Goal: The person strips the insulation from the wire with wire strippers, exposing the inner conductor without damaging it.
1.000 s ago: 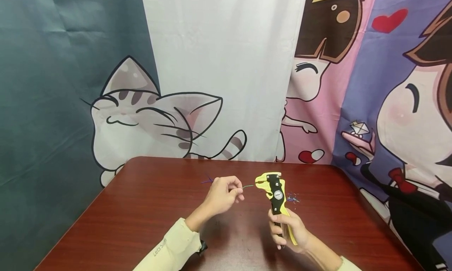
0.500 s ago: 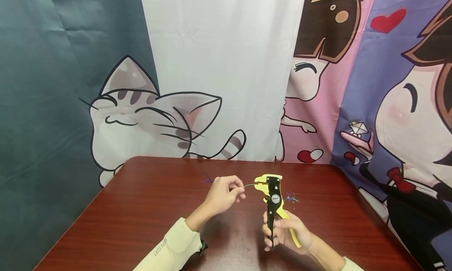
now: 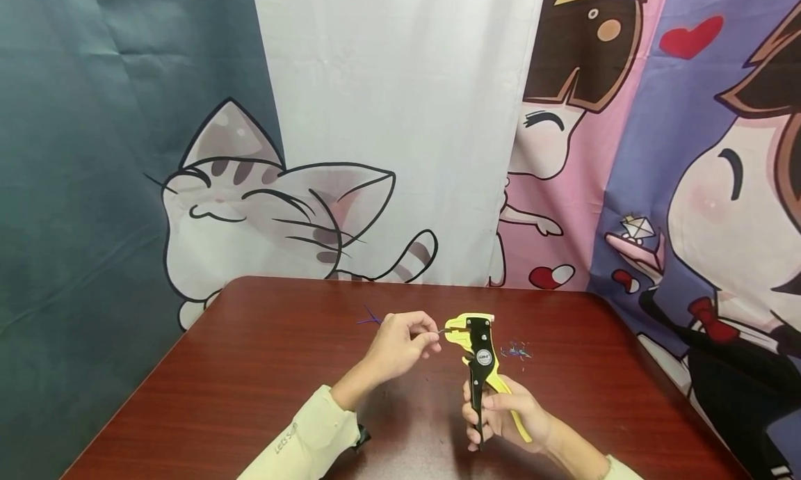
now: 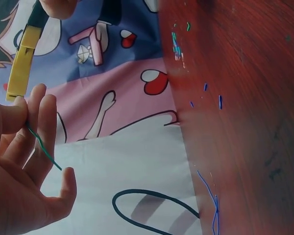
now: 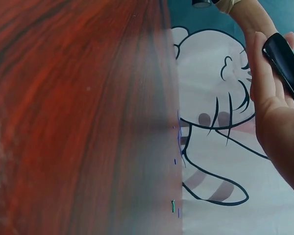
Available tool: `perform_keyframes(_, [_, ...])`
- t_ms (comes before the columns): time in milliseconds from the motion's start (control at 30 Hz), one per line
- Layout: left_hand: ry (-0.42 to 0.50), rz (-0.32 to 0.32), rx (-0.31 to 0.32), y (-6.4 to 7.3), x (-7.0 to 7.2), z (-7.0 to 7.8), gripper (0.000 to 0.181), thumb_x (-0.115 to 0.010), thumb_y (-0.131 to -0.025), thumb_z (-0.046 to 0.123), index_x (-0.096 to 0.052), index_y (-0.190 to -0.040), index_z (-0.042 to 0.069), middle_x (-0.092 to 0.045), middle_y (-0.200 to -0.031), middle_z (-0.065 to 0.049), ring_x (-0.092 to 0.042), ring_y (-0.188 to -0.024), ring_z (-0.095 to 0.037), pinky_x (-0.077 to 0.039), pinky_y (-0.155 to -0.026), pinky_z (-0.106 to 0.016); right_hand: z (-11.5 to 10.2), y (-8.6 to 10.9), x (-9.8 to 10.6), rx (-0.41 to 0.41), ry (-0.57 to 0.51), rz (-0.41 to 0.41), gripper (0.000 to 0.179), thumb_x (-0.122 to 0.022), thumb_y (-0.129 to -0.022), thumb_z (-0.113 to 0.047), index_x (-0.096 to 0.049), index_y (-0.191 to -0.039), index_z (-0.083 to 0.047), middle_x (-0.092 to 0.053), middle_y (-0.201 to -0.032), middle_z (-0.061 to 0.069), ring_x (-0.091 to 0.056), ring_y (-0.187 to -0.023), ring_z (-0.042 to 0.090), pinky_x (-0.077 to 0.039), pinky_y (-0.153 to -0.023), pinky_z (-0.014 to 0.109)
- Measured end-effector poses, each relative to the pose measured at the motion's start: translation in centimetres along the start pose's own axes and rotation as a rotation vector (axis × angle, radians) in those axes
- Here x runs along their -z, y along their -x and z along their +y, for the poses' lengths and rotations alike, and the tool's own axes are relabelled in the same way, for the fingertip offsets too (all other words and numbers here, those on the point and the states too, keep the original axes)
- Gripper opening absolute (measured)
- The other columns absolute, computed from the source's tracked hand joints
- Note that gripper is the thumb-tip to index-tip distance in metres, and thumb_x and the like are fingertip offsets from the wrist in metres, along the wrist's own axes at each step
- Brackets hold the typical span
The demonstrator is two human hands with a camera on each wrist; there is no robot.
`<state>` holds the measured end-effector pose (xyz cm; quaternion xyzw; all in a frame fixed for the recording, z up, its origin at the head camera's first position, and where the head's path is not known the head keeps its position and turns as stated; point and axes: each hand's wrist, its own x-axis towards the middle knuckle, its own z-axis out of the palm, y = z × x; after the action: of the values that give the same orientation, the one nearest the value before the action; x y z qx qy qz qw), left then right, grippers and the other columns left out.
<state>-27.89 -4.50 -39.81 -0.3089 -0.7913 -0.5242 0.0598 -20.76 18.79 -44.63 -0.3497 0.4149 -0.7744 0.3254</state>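
Note:
Between thumb and forefinger, my left hand (image 3: pixel 400 344) pinches a thin green wire (image 4: pixel 43 145), whose tail slants across the palm in the left wrist view. My right hand (image 3: pixel 510 414) grips a wire stripper (image 3: pixel 483 358) with a yellow head and a black body, held upright above the table. Its handles stand spread apart. The stripper's mouth is close to my left fingertips, and the short end of the wire reaches it; how deep it sits inside is too small to tell. In the right wrist view, fingers wrap the black handle (image 5: pixel 286 68).
Behind my left hand, several blue-purple wires (image 3: pixel 370 318) lie on the reddish-brown table (image 3: pixel 269 369). Small coloured wire scraps (image 3: pixel 516 351) are piled to the right of the stripper. A cartoon-printed curtain (image 3: pixel 400 118) hangs behind the table's far edge.
The wire stripper has moved left and a little down, toward my left fingers. Its handles have spread apart. Less wire shows between fingertips and tool. My left hand has barely moved.

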Motion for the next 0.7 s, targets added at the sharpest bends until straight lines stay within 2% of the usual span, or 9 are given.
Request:
perform_keyframes(133, [0.004, -0.009, -0.018, -0.09, -0.17, 0.12, 0.006, -0.069, -0.092, 0.005, -0.070, -0.087, 0.009, -0.073, -0.073, -0.005, -0.065, -0.056, -0.009, -0.054, -0.056, -0.025, 0.16, 0.10, 0.04, 0.008, -0.002, 0.012, 0.033, -0.027, -0.097, -0.002, -0.047, -0.123, -0.005, -0.058, -0.097, 0.007, -0.066, -0.083, 0.021, -0.056, -0.080, 0.043])
perform_keyframes(267, [0.037, -0.022, -0.030, -0.22, -0.29, 0.19, 0.004, -0.069, -0.093, 0.006, -0.071, -0.089, 0.005, -0.073, -0.075, -0.008, -0.064, -0.055, -0.007, -0.055, -0.056, -0.028, 0.24, 0.13, 0.02, 0.014, -0.003, 0.026, 0.031, -0.027, -0.096, -0.001, -0.048, -0.120, -0.005, -0.057, -0.093, 0.007, -0.066, -0.081, 0.020, -0.056, -0.078, 0.042])
perform_keyframes(467, [0.059, -0.023, -0.023, -0.27, -0.33, 0.28, 0.005, -0.069, -0.092, 0.007, -0.071, -0.088, 0.009, -0.072, -0.074, 0.002, -0.065, -0.057, -0.008, -0.056, -0.058, -0.027, 0.22, 0.27, -0.05, 0.010, 0.016, 0.042, 0.030, -0.028, -0.096, 0.000, -0.049, -0.117, -0.005, -0.055, -0.090, 0.005, -0.065, -0.078, 0.019, -0.057, -0.076, 0.040])
perform_keyframes(700, [0.067, -0.021, -0.025, -0.29, -0.35, 0.22, 0.004, -0.069, -0.092, 0.008, -0.072, -0.089, 0.008, -0.073, -0.075, 0.002, -0.065, -0.057, -0.007, -0.056, -0.058, -0.028, 0.21, 0.32, -0.26, 0.010, 0.077, 0.086, 0.027, -0.028, -0.096, -0.001, -0.049, -0.110, -0.005, -0.053, -0.085, 0.001, -0.063, -0.071, 0.015, -0.057, -0.070, 0.035])
